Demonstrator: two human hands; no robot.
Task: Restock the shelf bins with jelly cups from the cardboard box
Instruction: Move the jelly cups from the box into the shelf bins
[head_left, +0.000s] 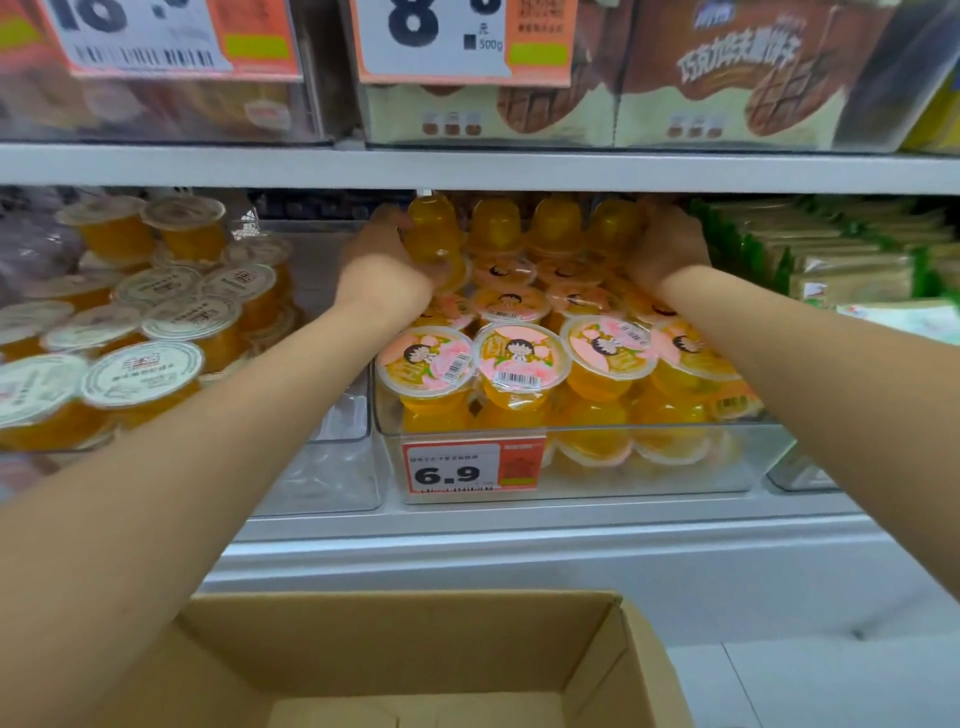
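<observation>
Both arms are deep in the middle shelf, reaching to the back of the clear bin (571, 467). The left hand (387, 260) is wrapped around an upturned jelly cup (434, 228) at the left end of the back row, fingers curled over it. The right hand (667, 244) is cupped against the right end of that same row, pressing on or gripping a cup there; which one, I can't tell, the fingers are hidden. Four cups stand dome-up between the hands, right under the upper shelf (467, 169). In front of them the bin is packed: pink-lidded cups (519, 358) lie lid-up in rows, stacked over another layer below, right down to the 6.9 price tag (472, 465). Looks nearly full, this one. Down at the bottom, the box (415, 644) sits open just below the shelf, and the part of its floor in view shows bare cardboard, no cups visible, though the near end is cut off. To the left, a bin of white-lidded cups (140, 332) is well loaded too, with a narrow empty bin (332, 467) between. My read: the stocking is close to done, just squaring up this back row.
</observation>
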